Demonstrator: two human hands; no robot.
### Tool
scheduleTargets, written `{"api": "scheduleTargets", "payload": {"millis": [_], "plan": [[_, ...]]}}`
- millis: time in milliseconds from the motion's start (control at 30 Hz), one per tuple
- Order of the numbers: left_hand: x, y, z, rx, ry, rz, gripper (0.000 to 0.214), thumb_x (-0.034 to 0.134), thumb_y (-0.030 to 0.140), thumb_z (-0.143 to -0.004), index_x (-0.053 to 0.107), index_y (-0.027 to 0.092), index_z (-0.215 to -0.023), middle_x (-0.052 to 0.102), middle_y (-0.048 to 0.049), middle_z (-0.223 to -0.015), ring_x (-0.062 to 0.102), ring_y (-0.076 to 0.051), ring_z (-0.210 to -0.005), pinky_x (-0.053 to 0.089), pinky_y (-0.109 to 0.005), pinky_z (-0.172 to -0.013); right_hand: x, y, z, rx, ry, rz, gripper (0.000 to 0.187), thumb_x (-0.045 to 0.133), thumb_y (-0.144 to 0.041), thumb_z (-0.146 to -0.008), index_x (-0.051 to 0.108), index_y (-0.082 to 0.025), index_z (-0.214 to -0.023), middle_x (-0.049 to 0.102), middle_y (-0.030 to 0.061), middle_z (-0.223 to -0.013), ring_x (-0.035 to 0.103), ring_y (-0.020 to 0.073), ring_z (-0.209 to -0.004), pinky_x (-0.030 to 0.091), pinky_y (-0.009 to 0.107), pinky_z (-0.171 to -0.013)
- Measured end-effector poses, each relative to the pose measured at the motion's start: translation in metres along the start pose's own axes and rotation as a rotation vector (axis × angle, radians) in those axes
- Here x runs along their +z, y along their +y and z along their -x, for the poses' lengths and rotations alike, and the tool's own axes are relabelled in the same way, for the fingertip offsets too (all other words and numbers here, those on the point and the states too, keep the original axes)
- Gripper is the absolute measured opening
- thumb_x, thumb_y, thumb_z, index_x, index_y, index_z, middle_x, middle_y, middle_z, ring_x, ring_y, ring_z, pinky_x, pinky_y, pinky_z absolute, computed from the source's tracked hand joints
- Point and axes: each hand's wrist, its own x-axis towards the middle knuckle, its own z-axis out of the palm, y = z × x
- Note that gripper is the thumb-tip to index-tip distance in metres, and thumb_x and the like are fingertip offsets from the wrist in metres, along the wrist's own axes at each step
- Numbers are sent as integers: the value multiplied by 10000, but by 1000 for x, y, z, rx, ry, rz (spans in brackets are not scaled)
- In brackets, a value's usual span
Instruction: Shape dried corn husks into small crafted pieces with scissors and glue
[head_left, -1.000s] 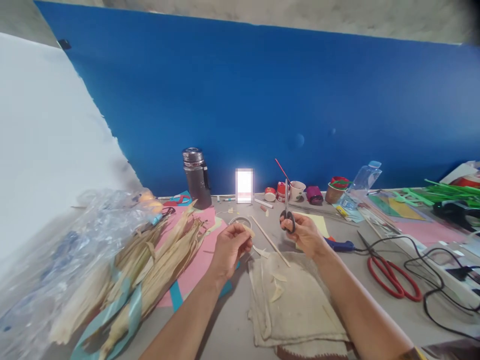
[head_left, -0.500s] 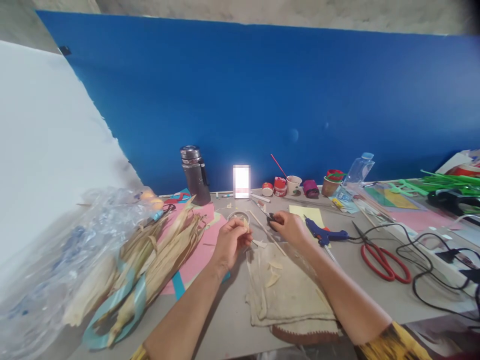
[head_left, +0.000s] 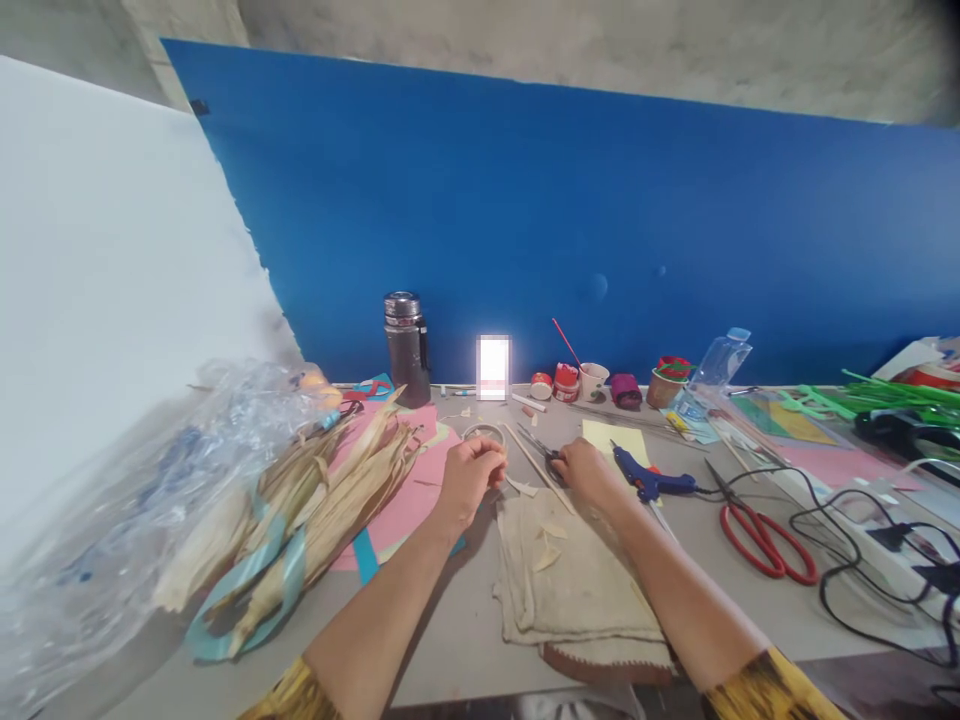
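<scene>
My left hand is closed in a pinch above the table; the pale piece of corn husk at its fingertips is mostly hidden by the fingers. To its right, my right hand has its fingers closed at the black handles of small scissors, low at the table, blades pointing away and left. Between the hands lie a thin pale stick and a cut husk scrap. A roll of tape sits just behind my left hand. Nearer me, more husk scraps rest on a folded beige cloth.
Left are dried corn husks, pink paper and clear plastic wrapping. A thermos stands at the back. Right are a blue glue gun, red-handled scissors, cables and a power strip. Paint jars and a tilted bottle line the back.
The view has shifted a little. My left hand has turned so its fingers now cover the husk piece. The small scissors and my right hand sit slightly lower, nearer the table.
</scene>
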Motion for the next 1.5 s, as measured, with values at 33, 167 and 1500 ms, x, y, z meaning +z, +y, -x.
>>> {"api": "scheduleTargets", "payload": {"millis": [33, 167, 1500], "plan": [[0, -1, 0, 32, 4, -38, 129, 617, 250, -597, 633, 166, -694, 622, 7, -599, 542, -101, -497, 407, -203, -464, -1, -1, 1, -8, -3, 8, 253, 552, -241, -943, 765, -121, -880, 710, 180, -999, 653, 228, -874, 370, 281, -706], [0, -6, -1, 161, 4, -234, 114, 580, 247, -661, 651, 173, -711, 597, 20, -583, 524, -111, -498, 375, -217, -469, -8, -11, 12, -86, 177, -127, 229, 538, -185, -920, 743, -159, -1019, 720, 126, -1022, 647, 207, -856, 388, 270, -720], [-1, 7, 15, 322, 23, -956, 235, 505, 198, -800, 729, 203, -729, 699, -42, -687, 587, -178, -663, 353, -277, -618, 10, -54, 37, -458, 569, -470, 223, 526, -177, -802, 536, -197, -580, 536, -11, -564, 438, 115, -545, 284, 259, -582]]}}
